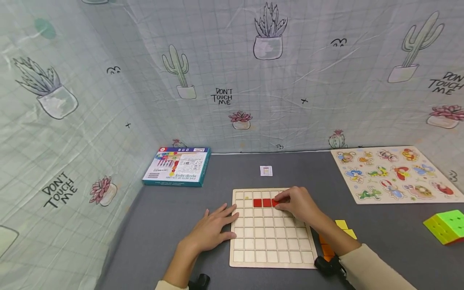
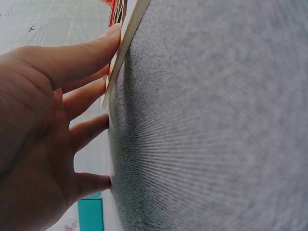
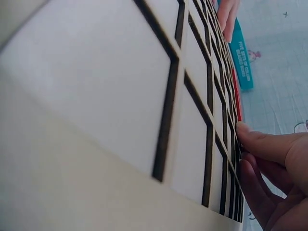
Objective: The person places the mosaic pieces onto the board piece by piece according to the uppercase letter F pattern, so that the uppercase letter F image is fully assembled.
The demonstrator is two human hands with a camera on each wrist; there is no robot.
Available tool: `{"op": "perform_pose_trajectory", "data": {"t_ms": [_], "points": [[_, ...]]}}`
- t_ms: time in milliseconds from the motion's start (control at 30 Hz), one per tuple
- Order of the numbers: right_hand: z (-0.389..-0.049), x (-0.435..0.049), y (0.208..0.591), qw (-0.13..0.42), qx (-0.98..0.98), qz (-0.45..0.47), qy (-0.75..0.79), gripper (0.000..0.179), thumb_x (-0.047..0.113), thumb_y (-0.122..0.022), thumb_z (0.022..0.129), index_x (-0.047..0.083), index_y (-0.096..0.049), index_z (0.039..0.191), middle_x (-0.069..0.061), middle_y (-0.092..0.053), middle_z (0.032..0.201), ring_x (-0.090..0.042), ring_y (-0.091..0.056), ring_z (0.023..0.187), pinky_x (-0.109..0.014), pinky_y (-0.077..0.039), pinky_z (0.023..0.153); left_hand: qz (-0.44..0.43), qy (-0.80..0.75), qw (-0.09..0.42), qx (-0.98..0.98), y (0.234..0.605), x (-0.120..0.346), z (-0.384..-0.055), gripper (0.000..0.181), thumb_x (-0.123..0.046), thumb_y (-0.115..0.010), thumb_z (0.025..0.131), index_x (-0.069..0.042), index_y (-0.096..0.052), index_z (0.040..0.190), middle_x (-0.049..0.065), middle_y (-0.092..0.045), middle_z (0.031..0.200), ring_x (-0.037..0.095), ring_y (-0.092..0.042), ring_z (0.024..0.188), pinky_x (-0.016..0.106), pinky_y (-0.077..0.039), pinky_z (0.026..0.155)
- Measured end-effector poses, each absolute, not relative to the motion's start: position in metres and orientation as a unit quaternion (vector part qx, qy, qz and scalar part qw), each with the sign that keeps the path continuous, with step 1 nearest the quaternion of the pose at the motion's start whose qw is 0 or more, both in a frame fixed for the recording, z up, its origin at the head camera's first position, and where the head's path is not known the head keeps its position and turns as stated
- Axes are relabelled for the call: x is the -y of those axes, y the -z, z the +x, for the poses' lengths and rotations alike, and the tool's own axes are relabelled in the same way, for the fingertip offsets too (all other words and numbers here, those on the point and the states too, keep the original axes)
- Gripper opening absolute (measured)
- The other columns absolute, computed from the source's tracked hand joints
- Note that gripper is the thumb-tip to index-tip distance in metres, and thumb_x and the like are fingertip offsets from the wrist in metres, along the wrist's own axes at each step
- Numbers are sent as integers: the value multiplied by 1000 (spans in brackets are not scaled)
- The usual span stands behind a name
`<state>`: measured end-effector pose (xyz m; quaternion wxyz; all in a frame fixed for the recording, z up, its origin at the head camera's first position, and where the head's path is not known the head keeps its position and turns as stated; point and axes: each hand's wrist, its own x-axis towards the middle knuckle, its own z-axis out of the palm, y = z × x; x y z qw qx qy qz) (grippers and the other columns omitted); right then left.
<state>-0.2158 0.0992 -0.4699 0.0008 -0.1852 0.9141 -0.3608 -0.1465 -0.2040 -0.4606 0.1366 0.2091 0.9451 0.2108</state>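
Note:
A pale wooden grid board (image 1: 250,233) lies flat on the dark table. In one of its upper rows sits a red block piece (image 1: 267,202), a strip of squares. My right hand (image 1: 299,203) pinches the strip's right end between thumb and fingers, hiding that end. The right wrist view shows the thumb (image 3: 262,142) right at the end of the red strip (image 3: 236,96). My left hand (image 1: 212,228) rests at the board's left edge with fingers spread. In the left wrist view its thumb (image 2: 84,57) touches the board's rim (image 2: 126,45).
Orange pieces (image 1: 327,250) and yellow pieces (image 1: 341,224) lie right of the board, partly under my right forearm. A small printed card (image 1: 266,171) lies beyond the board. A boxed set (image 1: 177,167) stands back left, an insect puzzle board (image 1: 398,173) back right, a puzzle cube (image 1: 446,226) far right.

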Motion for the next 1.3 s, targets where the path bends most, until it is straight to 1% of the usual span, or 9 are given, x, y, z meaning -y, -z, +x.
{"op": "perform_pose_trajectory", "data": {"t_ms": [167, 400, 567, 800, 1000, 1067, 1133, 1233, 1300], "points": [[-215, -99, 471, 0, -917, -182, 356, 19, 11, -86, 79, 9, -83, 98, -6, -81, 97, -25, -74, 94, -37, -61, 79, 211, -220, 137, -943, 462, 204, -146, 63, -36, -70, 95, -18, -51, 152, -1, -35, 168, 32, -26, 159, 81, -18, 115], [-216, -99, 473, 7, -914, -181, 363, 19, 11, -87, 79, 8, -83, 98, -6, -82, 97, -23, -75, 90, -34, -60, 75, 210, -224, 136, -942, 462, 205, -145, 63, -35, -71, 95, -16, -52, 151, 1, -36, 167, 33, -27, 159, 82, -17, 115], [-216, -98, 475, 19, -915, -173, 365, 20, 12, -86, 80, 9, -83, 99, -6, -82, 99, -22, -75, 91, -31, -60, 75, 207, -224, 140, -942, 463, 205, -145, 62, -35, -71, 95, -16, -52, 151, 0, -36, 167, 33, -27, 159, 82, -17, 115], [-216, -99, 473, 21, -915, -174, 363, 19, 11, -86, 80, 8, -83, 99, -8, -81, 98, -23, -75, 89, -32, -61, 73, 208, -216, 139, -944, 464, 204, -146, 63, -36, -71, 95, -17, -51, 151, -1, -35, 168, 32, -27, 159, 81, -17, 115], [-219, -101, 470, 22, -916, -175, 360, 19, 12, -86, 81, 8, -83, 99, -7, -81, 97, -18, -73, 85, -25, -57, 69, 208, -222, 137, -943, 462, 203, -150, 63, -35, -72, 94, -16, -52, 151, -1, -36, 167, 32, -26, 159, 81, -17, 115], [-221, -103, 469, 40, -912, -179, 367, 21, 15, -85, 82, 9, -82, 102, -7, -81, 100, -16, -71, 85, -23, -55, 68, 207, -220, 137, -944, 461, 203, -150, 63, -35, -72, 94, -16, -52, 151, 0, -36, 167, 33, -27, 159, 81, -17, 115], [-222, -107, 467, 66, -904, -191, 378, 26, 19, -82, 86, 8, -81, 109, -9, -80, 106, -16, -71, 88, -23, -54, 70, 205, -219, 138, -944, 461, 203, -149, 62, -35, -72, 94, -16, -52, 151, 0, -37, 167, 33, -27, 159, 81, -17, 115], [-222, -116, 460, 102, -888, -200, 402, 36, 26, -77, 92, 6, -75, 122, -13, -77, 118, -24, -74, 101, -31, -60, 80, 204, -218, 139, -944, 461, 204, -149, 62, -35, -72, 94, -17, -52, 151, -1, -36, 167, 32, -27, 159, 81, -17, 115], [-219, -123, 450, 105, -879, -208, 416, 41, 28, -73, 95, 6, -71, 130, -17, -73, 128, -34, -72, 113, -38, -62, 86, 204, -219, 139, -944, 462, 204, -149, 62, -35, -71, 95, -17, -52, 151, -2, -36, 167, 31, -26, 159, 81, -17, 116]]}}
